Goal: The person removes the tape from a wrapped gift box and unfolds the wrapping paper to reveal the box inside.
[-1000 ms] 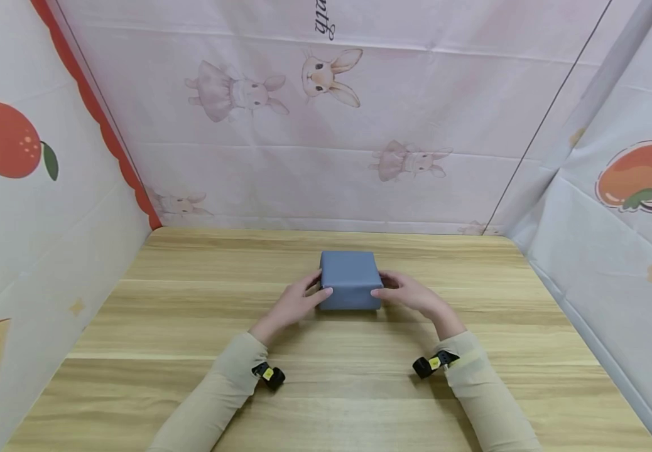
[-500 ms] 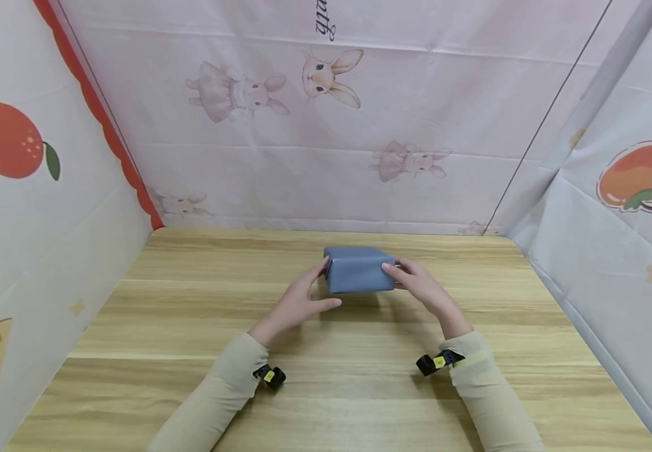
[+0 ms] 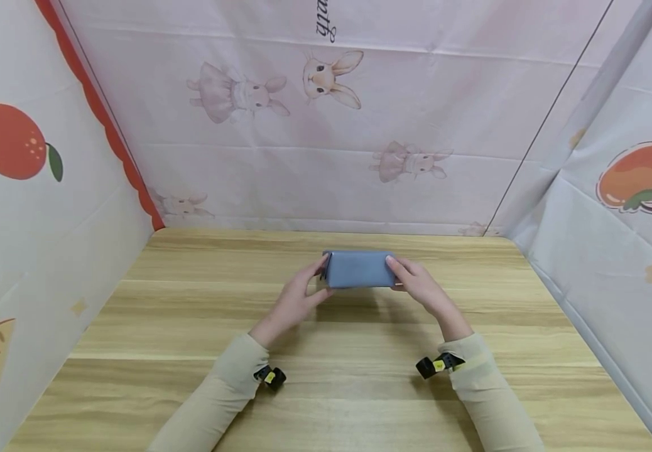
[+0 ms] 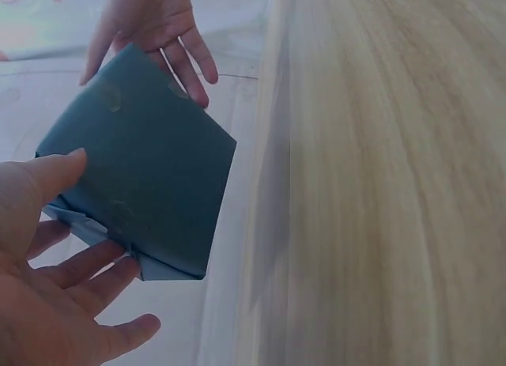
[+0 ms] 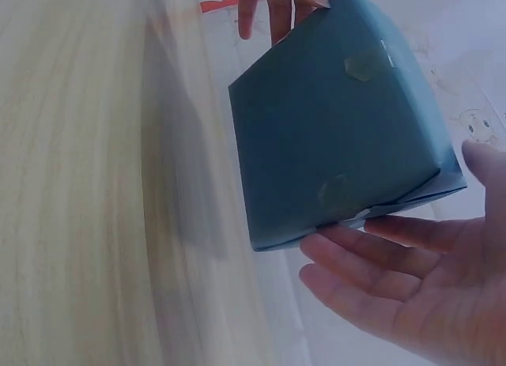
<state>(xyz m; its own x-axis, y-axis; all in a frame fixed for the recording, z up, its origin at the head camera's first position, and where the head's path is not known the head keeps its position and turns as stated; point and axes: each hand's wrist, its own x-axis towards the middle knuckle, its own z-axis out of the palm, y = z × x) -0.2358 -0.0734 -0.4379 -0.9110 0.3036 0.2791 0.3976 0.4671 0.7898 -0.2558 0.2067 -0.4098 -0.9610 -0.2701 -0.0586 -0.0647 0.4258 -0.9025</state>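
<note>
Above the far half of the wood-grain table (image 3: 348,376), left hand (image 3: 294,302) and right hand (image 3: 423,290) grip a blue paper-wrapped box (image 3: 358,270) by opposite ends, likely so neither side drops.

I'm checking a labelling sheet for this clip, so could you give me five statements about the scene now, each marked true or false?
1. The left hand and the right hand both hold the blue box. True.
2. Rabbits are printed on the pink backdrop behind the wooden table. True.
3. The blue box rests flat on the wooden table. False: it is held up, clear of the surface.
4. The sleeves are black. False: they are beige.
5. A black device is worn at each wrist. True.
</note>
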